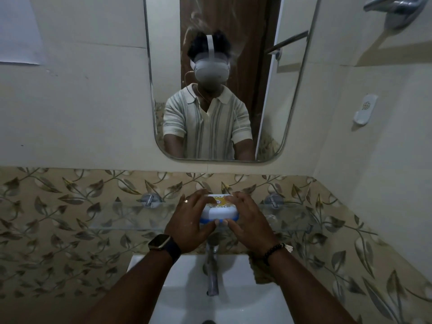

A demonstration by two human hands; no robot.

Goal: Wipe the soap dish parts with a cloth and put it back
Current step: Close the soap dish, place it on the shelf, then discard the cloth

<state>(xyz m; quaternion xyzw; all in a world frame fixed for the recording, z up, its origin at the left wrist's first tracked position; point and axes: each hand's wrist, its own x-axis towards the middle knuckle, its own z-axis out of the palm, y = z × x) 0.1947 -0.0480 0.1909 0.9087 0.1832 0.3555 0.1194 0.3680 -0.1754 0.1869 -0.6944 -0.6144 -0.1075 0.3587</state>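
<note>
Hands on soap dish | left hand [189, 220] and right hand [247, 220] each clasp one end of the white-and-blue soap dish [219, 212], thumbs nearly meeting in front, at the glass shelf [131, 220] above the tap [212, 265] | probably best kept level so the parts stay together | count: two hands, one dish, one shelf, two shelf brackets [149, 199], one tap

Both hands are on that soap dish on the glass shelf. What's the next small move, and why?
Probably lift the soap dish off the glass shelf toward the sink. The left hand and right hand grip its ends, thumbs at its front edge, and neither holds a cloth, so wiping seems not yet begun.
</note>
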